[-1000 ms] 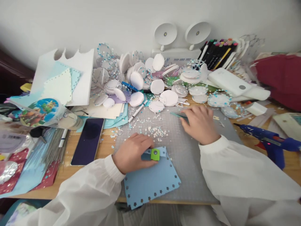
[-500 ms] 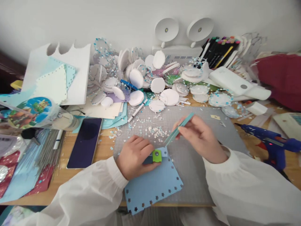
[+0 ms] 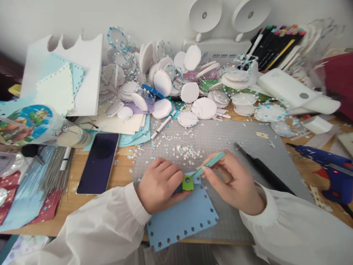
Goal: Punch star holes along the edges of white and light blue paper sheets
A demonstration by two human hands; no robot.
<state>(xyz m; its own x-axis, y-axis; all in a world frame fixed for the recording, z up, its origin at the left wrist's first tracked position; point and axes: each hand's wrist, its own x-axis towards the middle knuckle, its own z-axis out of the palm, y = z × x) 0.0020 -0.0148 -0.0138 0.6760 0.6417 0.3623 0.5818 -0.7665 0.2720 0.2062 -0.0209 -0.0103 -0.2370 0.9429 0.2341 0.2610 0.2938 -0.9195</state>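
My left hand is closed round a small craft punch, whose green end shows past the fingers. The punch sits at the top edge of a light blue sheet of paper, which has flower-shaped holes along its right and lower edges. Pinched in my right hand is a pair of teal tweezers. Their tips reach down to the round opening in the green end; whether they grip anything there is too small to tell. The rest of the punch is hidden under my left fingers.
Tiny punched paper bits lie on the grey cutting mat. A black-handled knife and a blue glue gun lie right. A phone and wires lie left. White discs are heaped behind.
My right hand has lowered the tweezers down and left onto the punch's green end. My left hand keeps its hold. The view has shifted slightly, and the black-handled knife now shows.
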